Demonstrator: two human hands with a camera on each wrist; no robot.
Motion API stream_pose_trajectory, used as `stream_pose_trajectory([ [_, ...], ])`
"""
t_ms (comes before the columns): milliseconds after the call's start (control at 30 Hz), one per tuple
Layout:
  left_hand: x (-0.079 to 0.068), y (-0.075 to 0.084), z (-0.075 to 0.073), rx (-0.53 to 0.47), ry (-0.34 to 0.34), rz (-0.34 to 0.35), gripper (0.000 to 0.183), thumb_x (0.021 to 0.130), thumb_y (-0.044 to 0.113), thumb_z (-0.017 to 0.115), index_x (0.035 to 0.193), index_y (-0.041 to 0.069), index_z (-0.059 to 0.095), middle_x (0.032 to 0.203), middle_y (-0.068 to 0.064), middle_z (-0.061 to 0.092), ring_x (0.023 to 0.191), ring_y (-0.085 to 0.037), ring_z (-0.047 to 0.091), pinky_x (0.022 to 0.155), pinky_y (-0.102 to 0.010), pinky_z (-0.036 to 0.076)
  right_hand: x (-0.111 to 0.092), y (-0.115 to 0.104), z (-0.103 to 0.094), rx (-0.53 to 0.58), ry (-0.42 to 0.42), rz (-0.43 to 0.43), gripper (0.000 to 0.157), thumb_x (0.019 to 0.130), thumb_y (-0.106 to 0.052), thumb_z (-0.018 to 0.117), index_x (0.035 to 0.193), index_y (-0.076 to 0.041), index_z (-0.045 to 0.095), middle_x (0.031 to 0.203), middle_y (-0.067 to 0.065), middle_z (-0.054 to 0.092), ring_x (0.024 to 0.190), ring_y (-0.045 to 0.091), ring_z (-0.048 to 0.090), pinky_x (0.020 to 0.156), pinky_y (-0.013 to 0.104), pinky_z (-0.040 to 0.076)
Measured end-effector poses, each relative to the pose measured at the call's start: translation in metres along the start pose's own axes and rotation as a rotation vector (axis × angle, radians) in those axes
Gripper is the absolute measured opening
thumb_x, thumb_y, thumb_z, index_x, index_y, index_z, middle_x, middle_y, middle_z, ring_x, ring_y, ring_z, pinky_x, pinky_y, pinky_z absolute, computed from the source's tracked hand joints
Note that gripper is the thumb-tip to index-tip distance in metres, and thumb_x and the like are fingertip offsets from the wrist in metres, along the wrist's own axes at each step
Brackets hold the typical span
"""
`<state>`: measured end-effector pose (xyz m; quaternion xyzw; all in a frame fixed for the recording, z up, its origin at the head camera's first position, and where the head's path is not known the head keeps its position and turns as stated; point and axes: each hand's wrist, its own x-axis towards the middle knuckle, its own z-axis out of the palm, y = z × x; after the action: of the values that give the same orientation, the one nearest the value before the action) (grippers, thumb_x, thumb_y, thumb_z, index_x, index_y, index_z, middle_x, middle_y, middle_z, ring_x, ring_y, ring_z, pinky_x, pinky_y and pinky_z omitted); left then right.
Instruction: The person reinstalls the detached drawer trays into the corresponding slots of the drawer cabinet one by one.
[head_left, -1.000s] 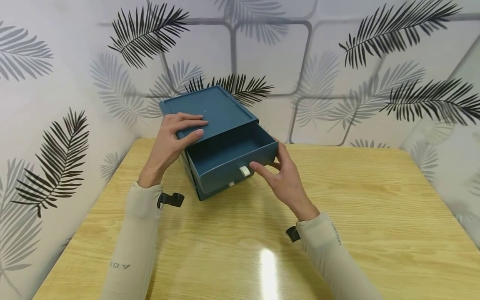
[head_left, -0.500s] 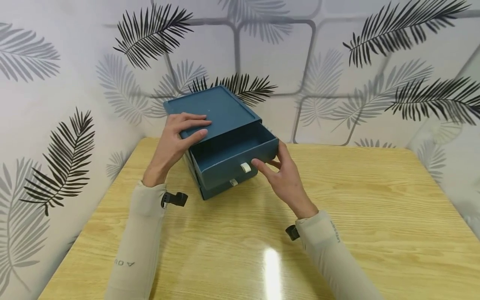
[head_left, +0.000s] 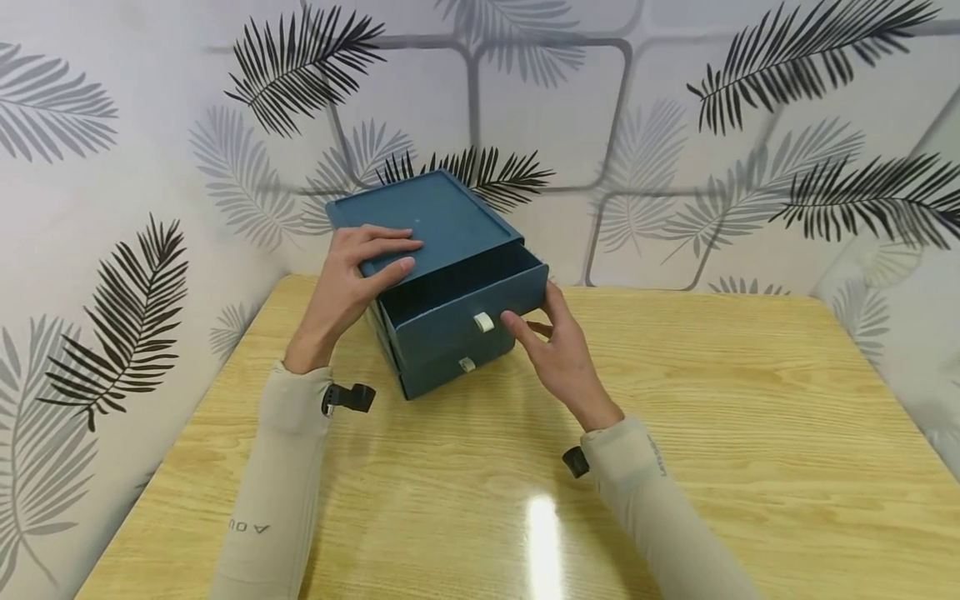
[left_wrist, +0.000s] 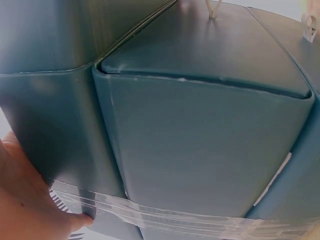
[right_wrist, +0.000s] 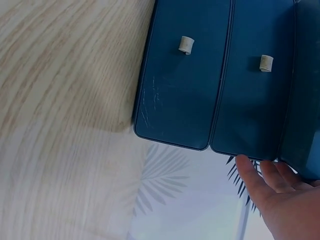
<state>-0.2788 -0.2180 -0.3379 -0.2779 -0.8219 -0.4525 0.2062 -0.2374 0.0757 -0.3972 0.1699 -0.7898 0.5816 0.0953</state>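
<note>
A dark blue drawer box (head_left: 431,218) stands at an angle on the table, its top drawer (head_left: 472,312) partly pulled out. The drawer's visible inside shows no contents. My left hand (head_left: 351,271) rests on the box's top near the front left corner, fingers fairly straight. At the drawer's front right corner, my right hand (head_left: 558,358) holds on, thumb against the front face and fingers round the side. White pull tabs (head_left: 483,322) stick out of the drawer fronts. The right wrist view shows my right fingertips (right_wrist: 246,167) by the drawer fronts' edge.
The wood-grain table (head_left: 712,417) reaches toward the patterned wall (head_left: 540,117) behind the box. Clear tape (left_wrist: 165,212) runs across the box's side in the left wrist view.
The top drawer has slid a little further into the box, and my right hand has moved inward with it. My left hand stays on the box's top.
</note>
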Motion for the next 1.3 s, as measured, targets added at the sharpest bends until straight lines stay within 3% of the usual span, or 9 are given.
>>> stream_pose_trajectory([
  [167, 0.001, 0.002, 0.0, -0.014, 0.0, 0.017, 0.036, 0.098, 0.034, 0.07, 0.126, 0.013, 0.078, 0.142, -0.011, 0.065, 0.139, -0.026, 0.042, 0.116, -0.048, 0.025, 0.001, 0.002, 0.001, 0.001, 0.001, 0.012, 0.073, 0.103, -0.027, 0.066, 0.165, -0.017, 0.029, 0.16, 0.011, 0.047, 0.15, 0.03, 0.046, 0.115, 0.052, 0.048],
  [433, 0.001, 0.003, 0.001, -0.03, 0.0, 0.023, 0.032, 0.096, 0.017, 0.067, 0.126, 0.011, 0.078, 0.142, -0.011, 0.065, 0.139, -0.028, 0.042, 0.117, -0.049, 0.024, 0.003, 0.005, 0.003, 0.009, 0.005, 0.021, 0.07, 0.103, -0.028, 0.066, 0.164, -0.017, 0.032, 0.159, 0.011, 0.048, 0.151, 0.029, 0.044, 0.116, 0.053, 0.046],
  [667, 0.001, 0.003, 0.001, -0.022, 0.0, 0.013, 0.034, 0.097, 0.031, 0.07, 0.126, 0.014, 0.078, 0.142, -0.01, 0.065, 0.139, -0.025, 0.041, 0.116, -0.048, 0.025, 0.005, 0.008, 0.007, 0.026, 0.029, 0.007, 0.067, 0.103, -0.027, 0.066, 0.161, -0.016, 0.036, 0.154, 0.012, 0.051, 0.149, 0.029, 0.046, 0.115, 0.054, 0.046],
  [1300, -0.002, 0.0, 0.0, -0.024, 0.007, 0.014, 0.035, 0.098, 0.033, 0.069, 0.126, 0.013, 0.078, 0.142, -0.011, 0.065, 0.139, -0.025, 0.041, 0.115, -0.047, 0.026, 0.009, 0.012, 0.014, 0.021, 0.083, 0.009, 0.065, 0.101, -0.031, 0.069, 0.158, -0.016, 0.041, 0.149, 0.011, 0.052, 0.139, 0.029, 0.051, 0.111, 0.053, 0.049],
])
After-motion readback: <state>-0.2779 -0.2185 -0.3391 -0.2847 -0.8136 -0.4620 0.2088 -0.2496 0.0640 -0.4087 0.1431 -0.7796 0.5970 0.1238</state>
